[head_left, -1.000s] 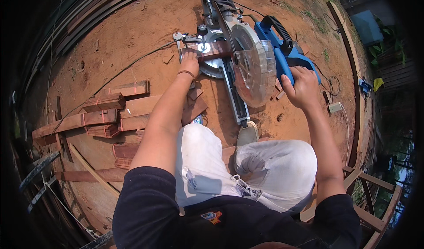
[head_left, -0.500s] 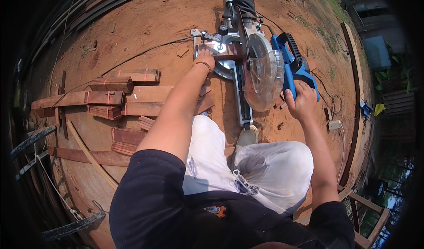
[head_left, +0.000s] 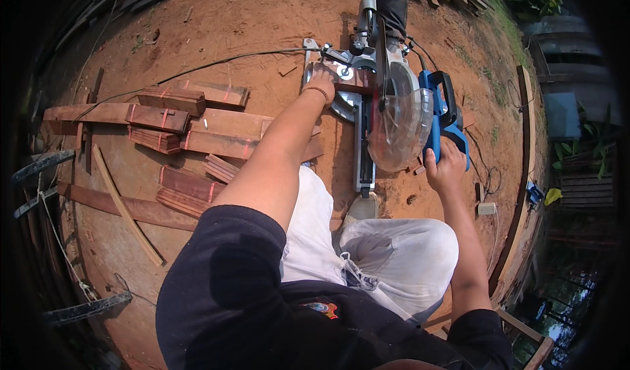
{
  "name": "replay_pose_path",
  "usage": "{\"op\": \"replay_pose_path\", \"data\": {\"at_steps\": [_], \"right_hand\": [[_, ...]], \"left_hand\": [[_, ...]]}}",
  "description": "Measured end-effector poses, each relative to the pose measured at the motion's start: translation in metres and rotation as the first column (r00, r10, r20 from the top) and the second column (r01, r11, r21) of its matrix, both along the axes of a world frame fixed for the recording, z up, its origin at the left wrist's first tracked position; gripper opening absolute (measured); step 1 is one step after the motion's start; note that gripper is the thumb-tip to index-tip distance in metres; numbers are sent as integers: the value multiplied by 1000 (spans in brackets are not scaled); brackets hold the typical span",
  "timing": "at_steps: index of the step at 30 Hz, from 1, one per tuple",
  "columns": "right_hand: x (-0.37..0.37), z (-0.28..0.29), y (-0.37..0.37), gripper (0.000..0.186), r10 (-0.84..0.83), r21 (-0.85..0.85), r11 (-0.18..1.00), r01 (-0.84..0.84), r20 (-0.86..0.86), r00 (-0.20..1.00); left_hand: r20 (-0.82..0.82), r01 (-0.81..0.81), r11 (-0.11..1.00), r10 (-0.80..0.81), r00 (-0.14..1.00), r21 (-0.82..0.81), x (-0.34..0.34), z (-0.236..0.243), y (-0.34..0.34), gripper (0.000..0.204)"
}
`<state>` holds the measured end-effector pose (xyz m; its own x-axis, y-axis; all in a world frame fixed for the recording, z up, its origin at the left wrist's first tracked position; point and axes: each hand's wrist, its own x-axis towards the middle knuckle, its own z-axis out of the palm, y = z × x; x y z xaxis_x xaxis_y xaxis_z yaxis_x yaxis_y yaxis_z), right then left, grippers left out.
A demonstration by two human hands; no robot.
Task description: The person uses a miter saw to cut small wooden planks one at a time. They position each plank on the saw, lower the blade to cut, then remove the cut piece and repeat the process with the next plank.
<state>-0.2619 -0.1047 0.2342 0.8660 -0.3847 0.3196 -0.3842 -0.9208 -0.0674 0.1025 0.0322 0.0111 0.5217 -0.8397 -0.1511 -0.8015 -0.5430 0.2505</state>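
Note:
A sliding mitre saw (head_left: 400, 124) with a clear round blade guard and blue body stands on the ground ahead of me. My left hand (head_left: 320, 81), with a beaded bracelet at the wrist, holds a short reddish-brown wooden board (head_left: 357, 80) on the left side of the saw's base. The board reaches right to the blade, whose lower part is behind the guard. Wrapped around the blue rear handle of the saw is my right hand (head_left: 448, 165), its thumb on the near-left side.
Bundled reddish wooden strips (head_left: 172, 99) lie at the left beside longer planks. A black cable (head_left: 230, 56) runs across the dirt to the saw. My foot (head_left: 363, 207) is close to the saw's front rail. A long beam (head_left: 525, 121) lies along the right.
The view has shifted slightly, so the saw sits farther right in the picture. Both hands keep their places on the board and the handle.

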Motion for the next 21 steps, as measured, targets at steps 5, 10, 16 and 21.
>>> {"op": "replay_pose_path", "data": {"at_steps": [5, 10, 16, 21], "right_hand": [[5, -7, -3, 40, -13, -42, 999, 13, -16, 1000], [6, -9, -4, 40, 0, -59, 998, 0, 0, 1000], [6, -12, -3, 39, -25, -55, 998, 23, -37, 999], [6, -17, -3, 39, -23, -62, 998, 21, -30, 999]], "left_hand": [[38, 5, 998, -3, 999, -55, 0, -5, 2, 55], [-18, -13, 999, 12, 1000, -46, 0, -5, 1, 53], [18, -19, 997, 20, 1000, -73, 1, -14, -1, 47], [27, -14, 998, 16, 1000, -66, 2, -17, -2, 45]]}}
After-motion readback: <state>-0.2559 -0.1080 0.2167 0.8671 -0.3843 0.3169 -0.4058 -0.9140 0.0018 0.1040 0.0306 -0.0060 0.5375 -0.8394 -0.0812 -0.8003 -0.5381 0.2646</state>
